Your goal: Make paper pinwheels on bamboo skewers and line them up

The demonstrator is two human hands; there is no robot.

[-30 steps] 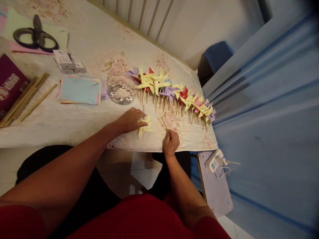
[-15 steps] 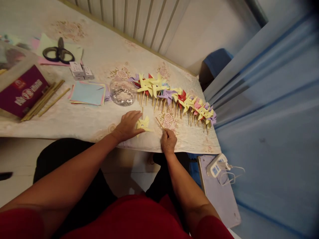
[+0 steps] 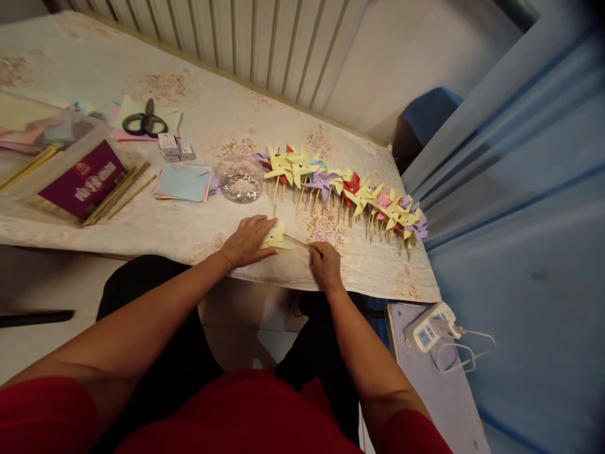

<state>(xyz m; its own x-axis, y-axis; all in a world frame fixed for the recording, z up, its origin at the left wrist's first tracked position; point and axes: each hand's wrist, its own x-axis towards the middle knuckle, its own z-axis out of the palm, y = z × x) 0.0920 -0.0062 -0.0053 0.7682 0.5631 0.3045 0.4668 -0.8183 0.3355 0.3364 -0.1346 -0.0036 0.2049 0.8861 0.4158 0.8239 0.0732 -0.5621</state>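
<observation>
A yellow paper pinwheel (image 3: pixel 275 236) with a small shiny centre lies on the table, its stick reaching away from me. Over its left side rests my left hand (image 3: pixel 248 242), fingers and thumb around the blades, pressing it in place. My right hand (image 3: pixel 326 263) is closed on a thin wooden stick (image 3: pixel 297 240). The stick points left, its far end beside the pinwheel's blades; whether it touches them I cannot tell.
Behind my hands is a row of finished pinwheels (image 3: pixel 340 186). To the left are a clear dish of shiny pieces (image 3: pixel 240 183), stacked paper squares (image 3: pixel 183 182), small boxes (image 3: pixel 174 147), scissors (image 3: pixel 145 123), loose sticks (image 3: pixel 118 194) and a plastic box (image 3: pixel 28 195). A power strip (image 3: pixel 430 328) sits lower right.
The stick in my right hand has moved left, so its end is now beside the pinwheel. My left hand stays on the pinwheel. The whole view has shifted slightly.
</observation>
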